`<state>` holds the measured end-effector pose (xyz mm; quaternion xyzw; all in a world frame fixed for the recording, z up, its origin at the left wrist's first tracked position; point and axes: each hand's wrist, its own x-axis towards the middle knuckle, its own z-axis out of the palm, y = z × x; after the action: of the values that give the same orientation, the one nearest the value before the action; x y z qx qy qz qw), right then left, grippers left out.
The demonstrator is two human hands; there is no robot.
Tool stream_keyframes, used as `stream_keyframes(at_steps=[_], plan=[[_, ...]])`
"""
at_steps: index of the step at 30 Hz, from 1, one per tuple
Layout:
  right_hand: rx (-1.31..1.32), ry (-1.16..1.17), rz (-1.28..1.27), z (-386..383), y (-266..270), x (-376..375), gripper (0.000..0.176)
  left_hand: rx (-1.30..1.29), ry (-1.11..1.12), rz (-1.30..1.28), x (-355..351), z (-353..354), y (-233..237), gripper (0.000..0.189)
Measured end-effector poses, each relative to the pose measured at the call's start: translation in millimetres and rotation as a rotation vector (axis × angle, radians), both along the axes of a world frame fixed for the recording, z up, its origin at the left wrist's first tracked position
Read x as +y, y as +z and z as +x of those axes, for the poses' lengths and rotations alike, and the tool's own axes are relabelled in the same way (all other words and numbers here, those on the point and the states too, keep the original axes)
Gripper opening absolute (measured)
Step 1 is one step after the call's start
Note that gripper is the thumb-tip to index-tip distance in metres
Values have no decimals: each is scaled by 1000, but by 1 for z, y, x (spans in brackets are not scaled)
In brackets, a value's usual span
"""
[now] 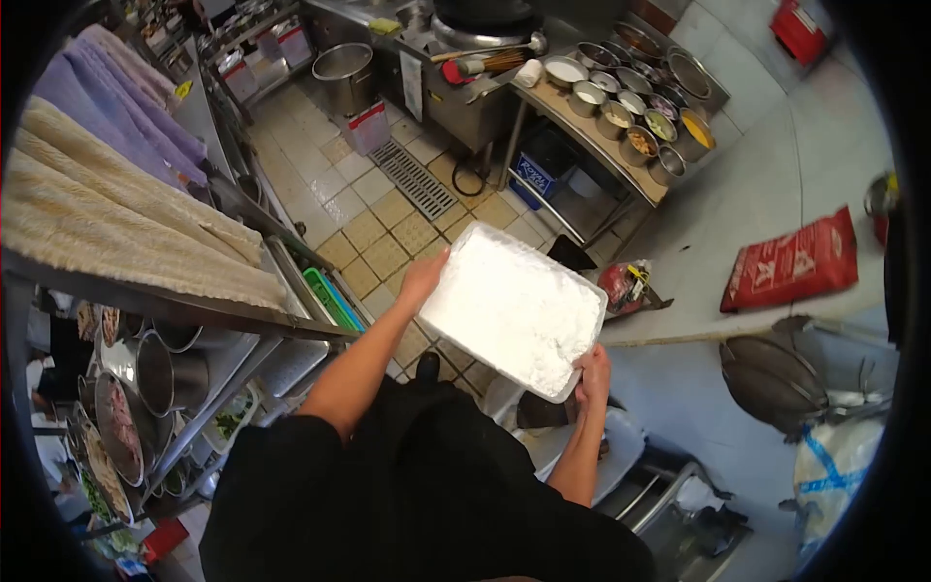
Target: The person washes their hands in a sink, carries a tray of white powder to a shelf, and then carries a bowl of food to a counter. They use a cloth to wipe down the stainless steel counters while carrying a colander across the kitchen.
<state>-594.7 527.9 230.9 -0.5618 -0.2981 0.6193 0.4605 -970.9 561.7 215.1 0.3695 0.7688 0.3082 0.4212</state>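
A shallow rectangular tray (427,315) full of white powder (514,306) is held in the air in front of my body, above the tiled floor. My left hand (424,278) grips its left edge, with the fingers partly hidden behind the rim. At the lower right corner, my right hand (593,376) is closed on the tray's edge. The powder is mostly level and looks lumpy and disturbed near my right hand.
Towels (126,204) hang over a rail at the left, above metal pots. A side table (582,121) with many seasoning containers stands at the upper right. A red bag (792,262) lies on the right ledge. A drain grate (413,179) crosses the floor.
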Motion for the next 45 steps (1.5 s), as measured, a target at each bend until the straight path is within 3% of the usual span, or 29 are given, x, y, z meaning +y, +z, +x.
stream_keyframes(at_steps=[3,9,12,16,19,23,29,35,38,41,45], plan=[[-96,-31,50,-21,3,25,24,-280,133,15,46,-9,-1,70],[-251,-23,130,-30,-19,97,20,-252,106,-48,142,-33,-41,66],[-129,-72,85,-62,-6,146,15,-252,126,-72,177,-53,-25,66],[-149,6,70,-88,-30,231,16,-364,260,-53,222,-79,-14,62],[-2,42,45,-122,-37,294,18,-423,376,13,251,-118,-33,58],[21,271,54,-178,-33,373,17,-410,538,101,271,-179,-32,58],[19,423,59,-323,-3,453,19,-464,716,153,283,-287,-13,52],[-146,625,71,-470,-6,510,18,-452,870,132,288,-412,-39,60],[-42,682,61,-542,-8,536,18,-307,970,-95,291,-465,-6,66],[-108,746,78,-608,-16,562,17,-424,1021,129,290,-517,-43,67],[-107,873,82,-693,-13,598,15,-312,1118,45,296,-576,-33,68]])
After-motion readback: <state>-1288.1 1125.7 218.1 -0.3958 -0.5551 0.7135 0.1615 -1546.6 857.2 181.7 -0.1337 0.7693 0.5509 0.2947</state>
